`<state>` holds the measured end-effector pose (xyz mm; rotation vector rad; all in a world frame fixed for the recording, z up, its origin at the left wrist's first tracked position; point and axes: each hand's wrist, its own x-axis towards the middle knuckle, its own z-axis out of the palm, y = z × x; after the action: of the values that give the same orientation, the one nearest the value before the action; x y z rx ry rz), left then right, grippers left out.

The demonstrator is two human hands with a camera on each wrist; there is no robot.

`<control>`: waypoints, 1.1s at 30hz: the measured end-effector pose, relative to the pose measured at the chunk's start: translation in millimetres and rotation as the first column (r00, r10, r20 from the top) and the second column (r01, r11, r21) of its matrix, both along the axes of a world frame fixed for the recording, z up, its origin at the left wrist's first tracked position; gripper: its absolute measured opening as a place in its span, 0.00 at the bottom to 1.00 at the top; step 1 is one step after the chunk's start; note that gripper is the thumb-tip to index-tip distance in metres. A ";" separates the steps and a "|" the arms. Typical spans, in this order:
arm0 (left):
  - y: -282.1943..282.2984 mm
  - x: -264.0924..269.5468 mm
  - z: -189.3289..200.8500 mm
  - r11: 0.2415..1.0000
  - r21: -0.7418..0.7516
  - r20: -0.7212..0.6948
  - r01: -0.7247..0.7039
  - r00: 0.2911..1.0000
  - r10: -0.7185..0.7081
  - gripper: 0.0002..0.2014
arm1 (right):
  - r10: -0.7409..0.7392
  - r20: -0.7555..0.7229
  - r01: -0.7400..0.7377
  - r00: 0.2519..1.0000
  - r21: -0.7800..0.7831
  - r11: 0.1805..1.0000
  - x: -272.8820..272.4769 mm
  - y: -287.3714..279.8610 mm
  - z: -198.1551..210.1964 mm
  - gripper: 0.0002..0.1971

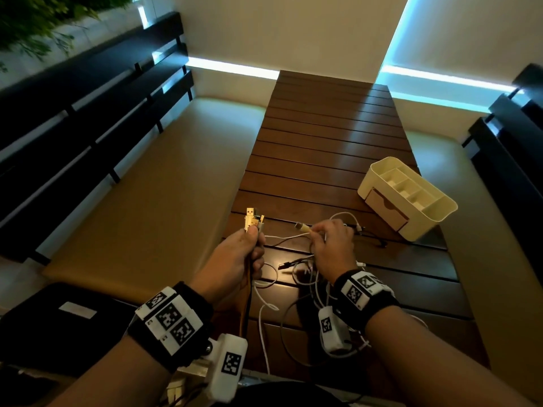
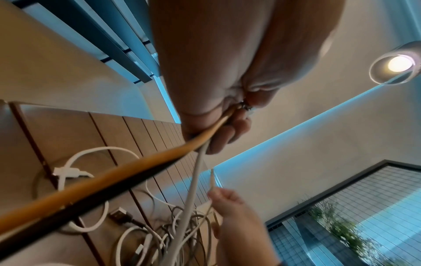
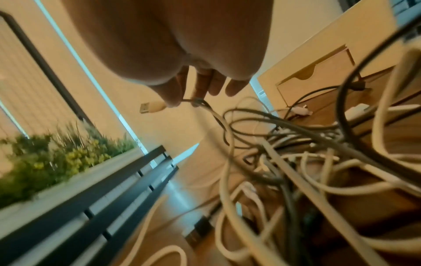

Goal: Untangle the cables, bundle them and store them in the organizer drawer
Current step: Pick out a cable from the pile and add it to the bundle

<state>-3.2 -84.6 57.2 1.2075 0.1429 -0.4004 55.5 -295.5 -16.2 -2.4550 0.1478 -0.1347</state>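
My left hand (image 1: 249,245) grips several cable ends; their USB plugs (image 1: 253,220) stick up above the fist. In the left wrist view an orange cable (image 2: 127,171), a black one and a white one run out of that fist (image 2: 218,126). My right hand (image 1: 329,239) pinches a white cable just behind its USB plug (image 1: 302,226), lifted above the table; the right wrist view shows the plug (image 3: 151,107) at my fingertips. A tangle of white and black cables (image 1: 296,271) lies under both hands. The cream organizer (image 1: 408,198) stands to the right, its drawer (image 1: 385,208) closed.
The dark slatted wooden table (image 1: 329,136) runs away from me. Tan bench cushions (image 1: 164,186) flank it on both sides, with black slatted backrests (image 1: 88,118) beyond. A black case (image 1: 58,315) lies at lower left.
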 end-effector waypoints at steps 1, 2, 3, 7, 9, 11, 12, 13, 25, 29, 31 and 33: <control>-3.0 0.0 1.3 1.000 0.002 0.011 0.002 1.000 -0.002 0.17 | -0.018 0.026 0.016 0.999 0.076 0.997 -5.2 0.6 12.3 0.02; -6.1 -0.4 3.6 1.000 0.004 0.026 0.007 1.000 -0.007 0.17 | -0.032 0.077 0.019 0.997 0.169 0.985 -10.3 2.2 25.8 0.03; -9.5 -0.5 6.0 1.000 0.007 0.049 0.018 0.999 -0.018 0.18 | -0.049 0.127 0.014 0.991 0.266 0.964 -16.4 3.6 41.4 0.03; -23.2 -2.8 19.6 0.990 0.124 0.142 0.068 0.986 -0.085 0.21 | -0.069 0.245 -0.067 0.967 0.506 0.860 -41.4 5.3 95.0 0.02; -30.4 -4.2 25.2 0.983 0.170 0.192 0.067 0.976 -0.099 0.21 | -0.056 0.159 -0.051 0.986 0.600 0.798 -52.5 3.2 100.1 0.02; -38.4 -5.6 28.9 0.979 0.198 0.234 0.055 0.967 -0.101 0.21 | -0.044 0.070 -0.015 0.997 0.671 0.742 -64.4 3.1 97.8 0.02; -42.3 -6.4 30.0 0.977 0.207 0.246 0.052 0.964 -0.103 0.21 | -0.035 0.044 -0.007 0.998 0.706 0.708 -69.8 4.4 97.0 0.02; -45.7 -7.1 29.3 0.976 0.213 0.254 0.052 0.961 -0.107 0.20 | -0.018 0.036 -0.014 0.999 0.735 0.677 -74.9 6.6 97.1 0.03; -63.9 -20.6 24.6 0.987 0.147 0.286 0.072 0.952 -0.112 0.21 | 0.115 0.054 -0.116 0.992 0.760 0.639 -109.5 20.2 100.8 0.11; -61.7 -23.4 28.4 0.994 0.083 0.283 0.067 0.955 -0.088 0.18 | 0.184 0.045 -0.160 0.982 0.714 0.682 -112.8 16.0 96.9 0.14; -61.3 -25.1 30.3 0.994 0.088 0.276 0.059 0.958 -0.082 0.16 | 0.224 0.033 -0.177 0.974 0.726 0.664 -114.7 16.3 99.1 0.15; -62.2 -26.7 32.8 0.995 0.101 0.280 0.022 0.959 -0.049 0.15 | 0.249 0.037 -0.197 0.968 0.727 0.658 -116.7 17.0 100.9 0.13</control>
<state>-29.9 -146.8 90.0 1.3516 -0.1070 -0.2504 -61.1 -278.5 84.6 -1.6452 -0.0733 0.1061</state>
